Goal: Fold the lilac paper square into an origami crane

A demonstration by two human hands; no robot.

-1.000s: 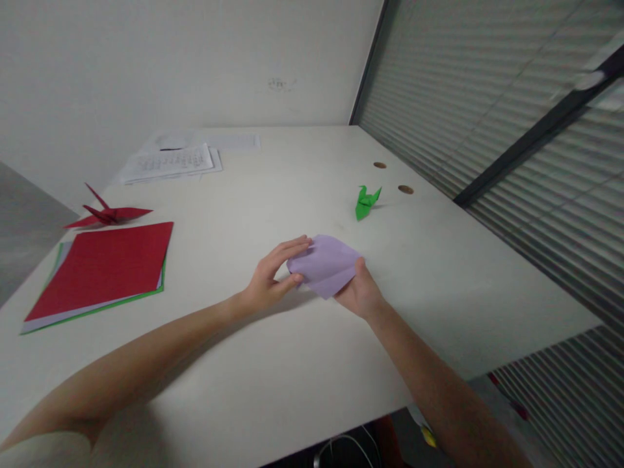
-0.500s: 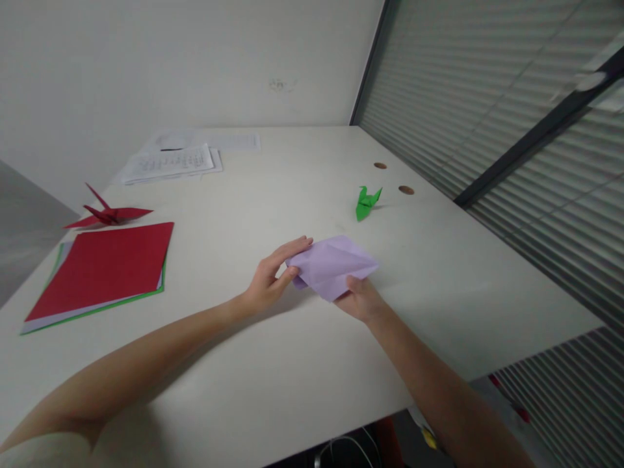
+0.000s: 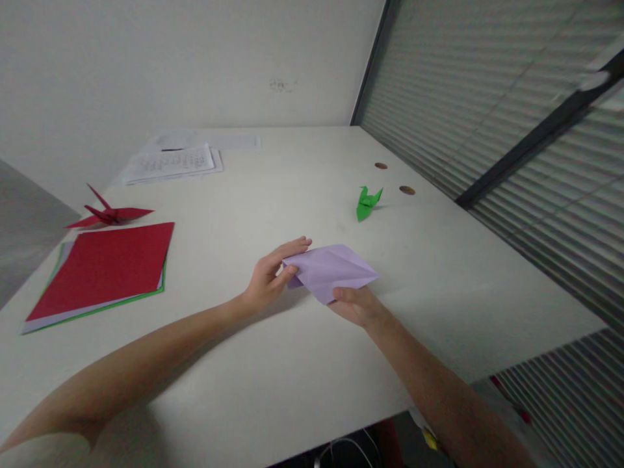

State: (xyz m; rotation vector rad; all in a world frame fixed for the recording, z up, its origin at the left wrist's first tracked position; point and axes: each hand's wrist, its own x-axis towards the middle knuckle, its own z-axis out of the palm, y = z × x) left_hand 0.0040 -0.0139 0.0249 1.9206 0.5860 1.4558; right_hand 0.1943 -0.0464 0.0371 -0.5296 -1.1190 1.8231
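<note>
A partly folded sheet of purple origami paper (image 3: pixel 334 270) is held between my two hands, just over the white table. Its shape is a creased diamond with one point facing right. My left hand (image 3: pixel 273 270) grips the left end, thumb on the near side and fingers behind the far edge. With its thumb on top, my right hand (image 3: pixel 358 304) pinches the lower near edge; its other fingers are hidden under the paper. Beyond the paper, to the right, stands a green paper crane (image 3: pixel 368 203).
At the left lies a stack of red, purple and green paper sheets (image 3: pixel 104 270), with a red paper crane (image 3: pixel 112 214) behind it. Written papers (image 3: pixel 170 162) lie at the back left. Two round holes (image 3: pixel 407 190) are near the blinds (image 3: pixel 487 104). The table's front edge (image 3: pixel 341 439) is close by.
The purple paper has tilted flatter and its far edge has come down a little. My right thumb has slid left along the near edge. The left hand has barely moved.
</note>
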